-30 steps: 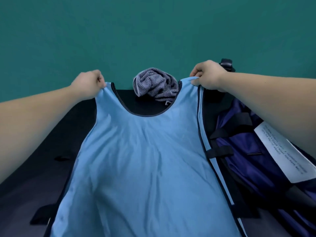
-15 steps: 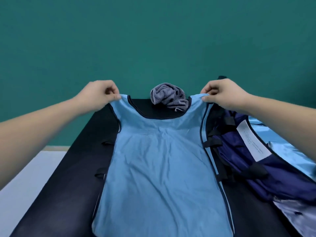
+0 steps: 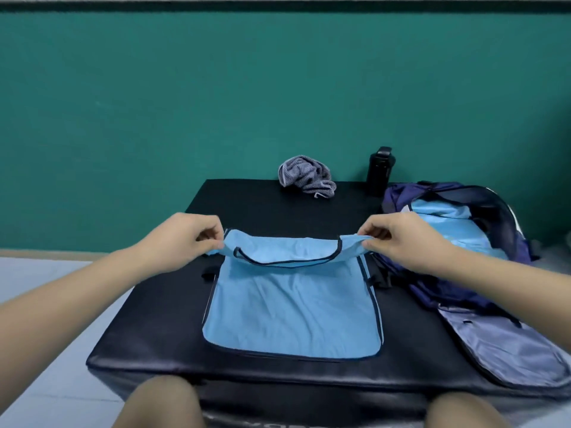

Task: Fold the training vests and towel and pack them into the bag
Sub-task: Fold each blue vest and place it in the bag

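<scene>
Left hand (image 3: 185, 239) and right hand (image 3: 398, 239) each pinch a shoulder strap of the blue vest (image 3: 290, 313), raised off the bench (image 3: 154, 319) between them. Crumpled towel (image 3: 306, 177) lies beyond both hands. Open bag (image 3: 482, 273), beside the right hand, is partly covered by the forearm.

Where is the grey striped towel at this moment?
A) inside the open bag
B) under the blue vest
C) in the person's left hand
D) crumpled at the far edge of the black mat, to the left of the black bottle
D: the towel lies crumpled at the far edge of the mat, left of the bottle, apart from the vest.
</scene>
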`<state>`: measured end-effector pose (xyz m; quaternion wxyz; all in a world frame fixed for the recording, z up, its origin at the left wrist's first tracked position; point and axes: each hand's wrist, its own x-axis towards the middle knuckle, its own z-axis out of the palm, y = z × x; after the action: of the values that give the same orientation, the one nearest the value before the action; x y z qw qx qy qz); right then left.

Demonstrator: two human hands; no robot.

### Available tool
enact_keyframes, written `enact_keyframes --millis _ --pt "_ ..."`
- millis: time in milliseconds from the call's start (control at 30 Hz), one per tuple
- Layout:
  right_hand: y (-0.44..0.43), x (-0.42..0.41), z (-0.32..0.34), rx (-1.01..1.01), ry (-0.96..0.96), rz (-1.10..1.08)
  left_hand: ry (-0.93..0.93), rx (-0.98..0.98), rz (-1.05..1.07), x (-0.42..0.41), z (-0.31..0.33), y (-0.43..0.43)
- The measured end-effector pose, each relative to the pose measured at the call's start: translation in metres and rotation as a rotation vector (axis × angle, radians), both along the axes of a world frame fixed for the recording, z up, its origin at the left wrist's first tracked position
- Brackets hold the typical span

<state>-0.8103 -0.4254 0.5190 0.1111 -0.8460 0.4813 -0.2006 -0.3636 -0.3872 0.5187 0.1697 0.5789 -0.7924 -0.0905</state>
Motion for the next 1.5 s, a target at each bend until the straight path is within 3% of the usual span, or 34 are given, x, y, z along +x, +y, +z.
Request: enact_keyframes --millis 367,900,1033,1200,1500 --pt "0.076 -0.021 -0.084 0.206 0.078 0.06 -0.168 0.079 -0.125 0.005 -0.081 0.065" --pt "0.107 -0.026 -0.135 0.185 0.394 0.236 -0.248 0.174 -0.177 0.016 -0.13 0.086" --pt "0.105 -0.025 -0.132 0.218 0.418 0.253 -0.179 0.225 -0.156 0.017 -0.132 0.091" --pt "0.092 -0.025 -0.129 0.179 0.323 0.159 0.042 0.279 -0.053 0.012 -0.124 0.086" --pt "0.084 0.031 -0.135 0.089 0.166 -0.031 0.34 0.161 0.379 0.011 -0.131 0.025"
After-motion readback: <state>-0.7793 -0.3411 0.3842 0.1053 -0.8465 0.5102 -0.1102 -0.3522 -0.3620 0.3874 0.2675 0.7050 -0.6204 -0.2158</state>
